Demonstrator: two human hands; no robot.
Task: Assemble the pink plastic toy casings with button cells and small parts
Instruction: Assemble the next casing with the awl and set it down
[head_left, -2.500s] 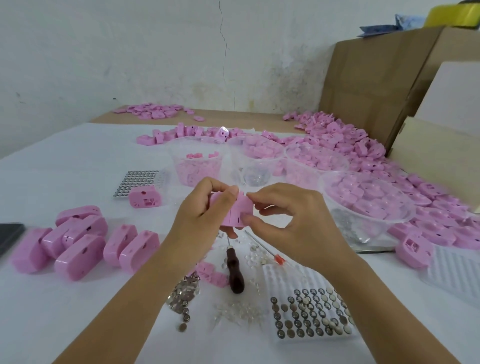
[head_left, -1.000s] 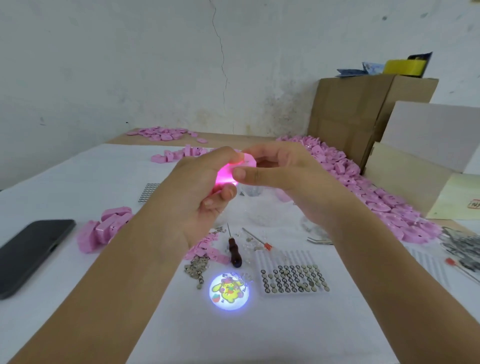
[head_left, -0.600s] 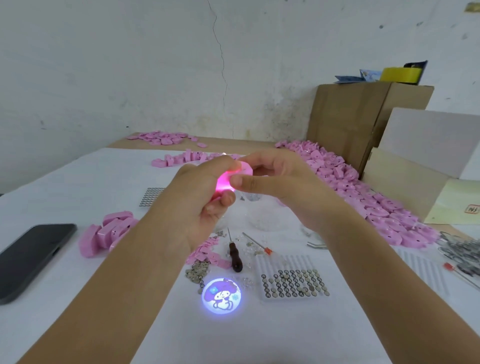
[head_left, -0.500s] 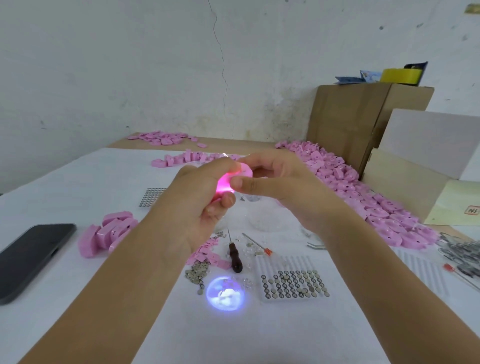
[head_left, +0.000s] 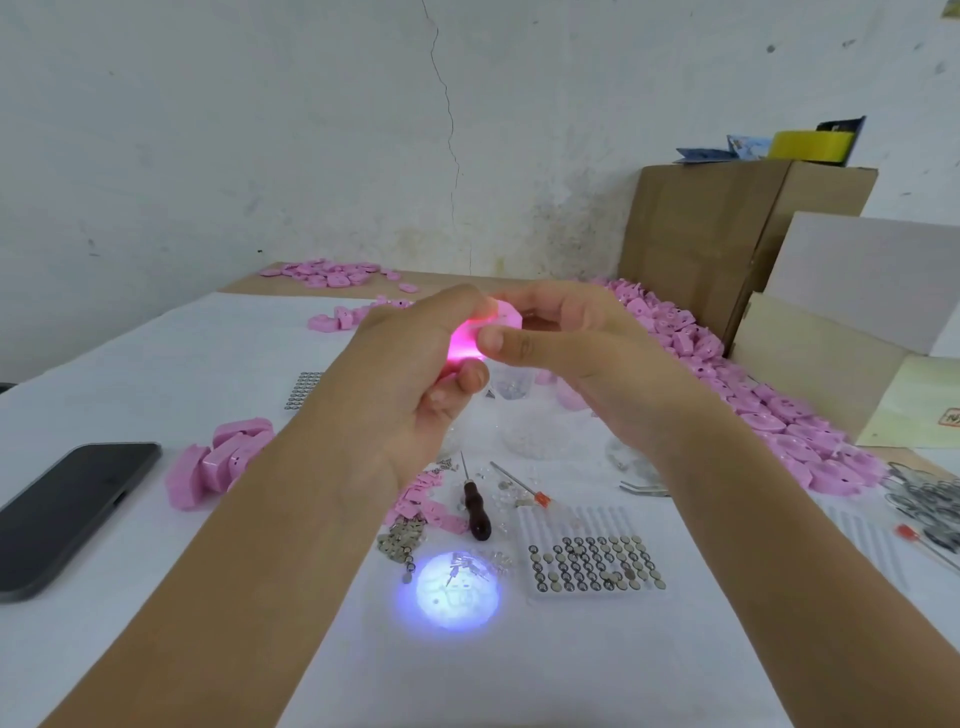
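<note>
Biggest first: a wide white tabletop (head_left: 156, 364), with a long heap of loose pink plastic casing pieces (head_left: 779, 415) down the right side and a smaller far pile of pink pieces (head_left: 332, 273) at the back. Lots left to do, going by that heap. At the left, a flat black phone (head_left: 67, 514). Just beside it, a small bunch of closed pink casings (head_left: 218, 462) lying on their sides. Probably the done ones, and only a few.

Up over the middle of the tabletop, well off it: left hand (head_left: 410, 384) and right hand (head_left: 582, 358), close together, sharing one small pink plastic casing (head_left: 467, 340). Left fingers (head_left: 470, 376) curled round its lower end, thumb on top. Right fingers (head_left: 511, 345) pinching its other end. Casing glowing bright pink inside, and down below, a round blue-white spot of light (head_left: 457, 590) on the tabletop. So most likely closed up with cells inside and working. Looks like the try-out step, with only the putting down left for this one.

Near the spot, a white tray of small round button cells (head_left: 592, 564), partly full, with plenty to use up. Close by, a brown-handled pointed tool (head_left: 475, 512), a little heap of tiny metal bits (head_left: 400, 538) and some small flat pink bits (head_left: 421, 504).
</note>
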